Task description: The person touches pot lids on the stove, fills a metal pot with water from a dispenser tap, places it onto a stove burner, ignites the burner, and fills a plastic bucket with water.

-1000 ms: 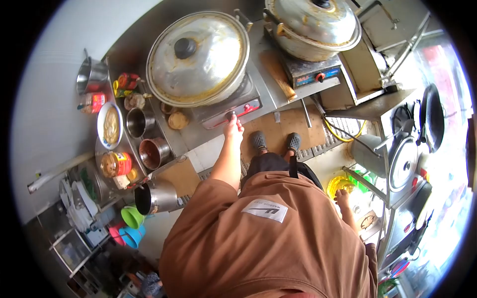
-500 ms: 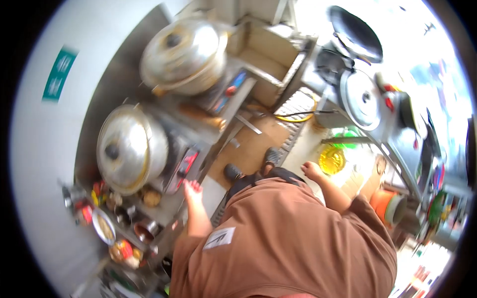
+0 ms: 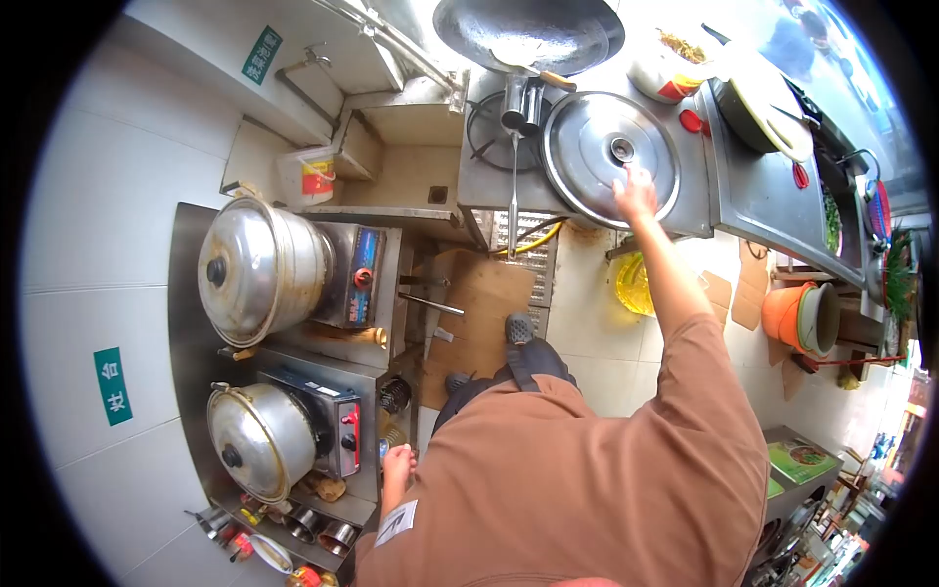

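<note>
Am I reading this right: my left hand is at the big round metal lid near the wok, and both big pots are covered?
Not quite: it's your right hand at the big round metal lid near the wok. Your left hand is well away from it. The head view shows this. Both big pots are covered.

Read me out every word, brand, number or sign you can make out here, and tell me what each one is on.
"灶台": lower green sign, turned sideways on the tiled wall.
Upper green sign: Chinese characters, too small to read surely.
Blue stove panel: lettering too small.
White bucket's red label: too small.
Brown shirt's white patch: dark mark, no readable word.
No number is readable.
</note>
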A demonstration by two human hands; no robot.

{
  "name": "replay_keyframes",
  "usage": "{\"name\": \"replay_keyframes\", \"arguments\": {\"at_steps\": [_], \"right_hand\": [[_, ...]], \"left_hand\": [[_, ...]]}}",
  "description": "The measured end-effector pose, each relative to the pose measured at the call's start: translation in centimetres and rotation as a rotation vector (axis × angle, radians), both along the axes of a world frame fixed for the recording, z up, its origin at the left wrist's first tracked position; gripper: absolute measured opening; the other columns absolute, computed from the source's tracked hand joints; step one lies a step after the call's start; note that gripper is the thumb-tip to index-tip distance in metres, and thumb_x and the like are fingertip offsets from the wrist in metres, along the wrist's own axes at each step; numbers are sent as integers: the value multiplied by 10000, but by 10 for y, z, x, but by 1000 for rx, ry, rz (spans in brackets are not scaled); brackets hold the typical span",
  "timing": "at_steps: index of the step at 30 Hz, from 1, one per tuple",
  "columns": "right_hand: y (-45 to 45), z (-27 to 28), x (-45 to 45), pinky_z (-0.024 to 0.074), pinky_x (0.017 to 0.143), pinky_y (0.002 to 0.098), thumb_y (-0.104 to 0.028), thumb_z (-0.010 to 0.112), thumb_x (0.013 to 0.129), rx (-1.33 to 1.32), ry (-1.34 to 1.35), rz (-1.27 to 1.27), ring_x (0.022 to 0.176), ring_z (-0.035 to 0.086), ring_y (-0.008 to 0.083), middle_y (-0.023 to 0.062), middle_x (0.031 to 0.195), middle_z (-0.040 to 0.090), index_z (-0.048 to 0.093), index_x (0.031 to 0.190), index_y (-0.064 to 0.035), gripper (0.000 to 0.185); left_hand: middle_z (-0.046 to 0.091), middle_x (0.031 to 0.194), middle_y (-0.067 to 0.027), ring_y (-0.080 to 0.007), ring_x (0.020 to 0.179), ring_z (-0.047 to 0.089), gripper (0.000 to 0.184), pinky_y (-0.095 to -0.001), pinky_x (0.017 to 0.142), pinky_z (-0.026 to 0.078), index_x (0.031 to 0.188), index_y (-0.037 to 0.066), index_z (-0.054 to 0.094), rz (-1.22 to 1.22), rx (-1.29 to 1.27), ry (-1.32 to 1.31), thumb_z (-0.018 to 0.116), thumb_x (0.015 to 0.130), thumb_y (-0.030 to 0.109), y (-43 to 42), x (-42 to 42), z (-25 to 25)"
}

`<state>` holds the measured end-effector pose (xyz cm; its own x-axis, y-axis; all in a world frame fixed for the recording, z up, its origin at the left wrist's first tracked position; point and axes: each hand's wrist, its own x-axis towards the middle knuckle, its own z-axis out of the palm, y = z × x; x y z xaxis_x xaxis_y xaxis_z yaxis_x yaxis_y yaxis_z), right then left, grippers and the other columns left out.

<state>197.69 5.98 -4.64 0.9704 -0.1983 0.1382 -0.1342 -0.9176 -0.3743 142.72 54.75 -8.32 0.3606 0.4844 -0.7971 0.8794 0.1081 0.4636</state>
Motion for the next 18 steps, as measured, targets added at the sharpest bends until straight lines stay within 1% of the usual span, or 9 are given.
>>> {"name": "replay_keyframes", "arguments": {"at_steps": [2,5,6,8,10,13,15,16,18], "right_hand": [[-4,3,39,401,912,398,-299,631,737,-58,110,-53,1103,451,326,141,1238,421,454,1207,-195,513],[5,27,64,374,949,387,-316,623,752,-98,327,-102,1167,411,318,141,1337,338,417,1263,-243,556],[4,18,72,386,935,385,-309,627,747,-109,344,-103,1140,431,316,134,1284,395,422,1257,-253,552],[-4,4,85,392,927,386,-300,624,747,-130,359,-65,1123,443,313,137,1242,425,433,1246,-249,538],[-4,5,86,416,894,389,-279,629,727,-169,297,-54,1073,472,310,150,1122,487,470,1205,-225,506],[-1,30,82,427,879,399,-271,637,707,-180,405,16,1066,475,319,169,1120,481,483,1187,-195,510],[-3,33,70,441,851,417,-272,643,679,-182,350,20,1040,488,333,182,1110,472,486,1174,-167,530],[-4,41,58,444,843,420,-274,645,670,-194,348,18,1032,490,335,184,1097,471,494,1153,-160,519],[-7,61,35,448,829,427,-278,647,653,-214,332,13,1007,496,341,188,1068,473,507,1109,-144,495]], "left_hand": [[575,745,-20,-69,548,513,176,-195,426,418,946,39,559,60,27,-9,550,850,187,-2,35,21],[580,765,-21,-69,561,516,182,-199,436,422,967,42,561,62,142,-92,546,853,183,-6,77,56],[580,765,-21,-69,561,516,182,-199,436,422,967,42,561,69,154,-94,546,853,183,-8,83,63],[579,760,-17,-73,566,520,177,-202,441,424,953,41,563,63,160,-128,554,848,183,-15,91,71],[579,758,-15,-75,562,523,176,-204,443,425,948,42,563,18,138,-116,561,843,183,-15,78,59],[575,708,-13,-76,530,520,159,-219,455,428,911,48,575,-116,86,-73,592,825,181,-13,52,41],[601,714,-32,-96,580,546,187,-254,521,452,886,27,607,-203,64,-49,605,820,202,-8,37,30],[601,714,-32,-96,580,546,187,-254,521,452,886,27,607,-239,43,-47,605,820,202,6,13,5],[632,744,-56,-117,645,569,232,-277,610,464,865,6,634,-445,163,22,618,813,231,39,-19,-56]]}}
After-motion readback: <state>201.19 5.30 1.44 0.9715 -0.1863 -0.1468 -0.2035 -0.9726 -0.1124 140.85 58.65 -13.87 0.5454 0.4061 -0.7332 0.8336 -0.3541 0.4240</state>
